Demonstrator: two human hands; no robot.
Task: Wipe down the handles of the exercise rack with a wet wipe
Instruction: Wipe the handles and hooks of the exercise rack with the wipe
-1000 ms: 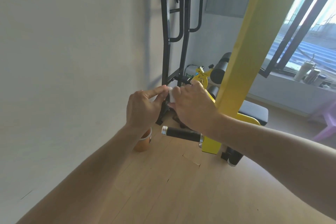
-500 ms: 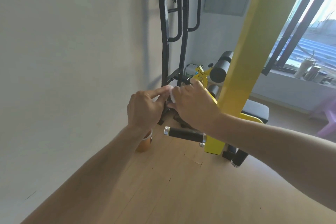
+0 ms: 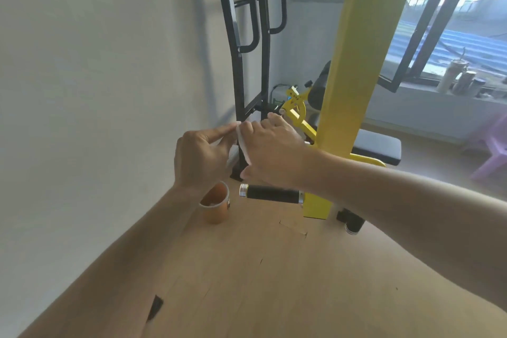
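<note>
A white wet wipe hangs stretched between my two hands in mid-air. My left hand pinches its upper left edge with thumb and forefinger. My right hand grips its right side, fingers curled over it. Just below my right hand a black foam handle with a chrome end cap sticks out leftward from the yellow upright of the exercise rack. The wipe is above the handle and does not touch it. A second black handle end shows low behind the upright.
An orange paper cup stands on the wooden floor by the white wall. A black steel frame with looped grips leans on the wall behind. A padded bench, a purple stool and a window sill with jars lie to the right.
The wipe has been pulled wider between my hands, showing more white sheet. My hands stay in about the same place above the handle; the view has shifted slightly closer.
</note>
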